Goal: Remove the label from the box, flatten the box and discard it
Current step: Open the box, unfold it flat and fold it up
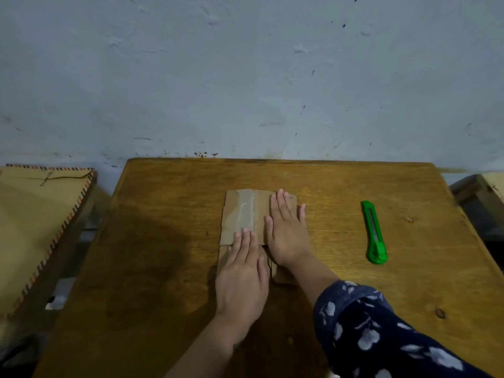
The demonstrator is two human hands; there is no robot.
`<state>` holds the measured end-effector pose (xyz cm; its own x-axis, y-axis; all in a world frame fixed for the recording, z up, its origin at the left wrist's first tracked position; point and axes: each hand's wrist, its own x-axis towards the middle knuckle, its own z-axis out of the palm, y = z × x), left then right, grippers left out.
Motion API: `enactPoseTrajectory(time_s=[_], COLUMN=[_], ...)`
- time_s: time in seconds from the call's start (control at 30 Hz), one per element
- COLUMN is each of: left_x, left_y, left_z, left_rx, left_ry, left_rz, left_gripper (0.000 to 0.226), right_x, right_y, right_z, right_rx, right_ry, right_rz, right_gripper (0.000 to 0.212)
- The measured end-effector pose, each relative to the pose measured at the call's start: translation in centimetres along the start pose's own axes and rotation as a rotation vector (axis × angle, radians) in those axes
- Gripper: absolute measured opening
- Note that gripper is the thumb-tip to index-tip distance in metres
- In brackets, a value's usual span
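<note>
So the cardboard box is lying squashed flat in the middle of the wooden worktop, plain brown with a shiny strip of clear tape running down it. Both hands are flat on it, fingers straight, no grip on anything: left hand on the near end, right hand on the right side. Green plastic box cutter lies well off to the right. Rough bluish wall behind.

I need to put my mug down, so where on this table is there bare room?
Bare wood lies left of the flattened box, along the far edge of the table by the wall, and between your right hand and the green cutter. The centre is crowded.
</note>
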<state>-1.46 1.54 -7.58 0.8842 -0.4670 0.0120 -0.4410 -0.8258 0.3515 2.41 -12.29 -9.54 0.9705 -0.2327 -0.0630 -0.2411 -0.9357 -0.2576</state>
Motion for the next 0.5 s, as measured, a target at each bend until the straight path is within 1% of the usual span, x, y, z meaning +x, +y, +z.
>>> enactPoseTrajectory(time_s=[0.1,0.17,0.3,0.4,0.5], left_x=[0.7,2.1,5.8,7.8,8.3], left_y=[-0.4,-1.0,-2.5,-3.0,-2.5], left_z=[-0.2,-0.6,-1.1,-0.9,-0.2], left_rx=[-0.067,-0.094,-0.023,0.035,0.132], left_ry=[-0.036,-0.122,-0.232,-0.242,-0.214], left_rz=[0.030,0.065,0.121,0.126,0.091], left_gripper=[0.058,0.055,0.051,0.053,0.054], right_x=[0.2,0.2,0.1,0.1,0.1], right_y=[0.0,0.1,0.1,0.1,0.1], right_z=[0.2,0.2,0.1,0.0,0.1], right_rx=[-0.020,-0.035,-0.045,-0.048,-0.053], right_ry=[0.007,0.003,-0.001,-0.010,-0.016], right_rz=[-0.005,-0.007,-0.020,-0.027,-0.028], right_gripper=[0.066,0.066,0.064,0.065,0.064])
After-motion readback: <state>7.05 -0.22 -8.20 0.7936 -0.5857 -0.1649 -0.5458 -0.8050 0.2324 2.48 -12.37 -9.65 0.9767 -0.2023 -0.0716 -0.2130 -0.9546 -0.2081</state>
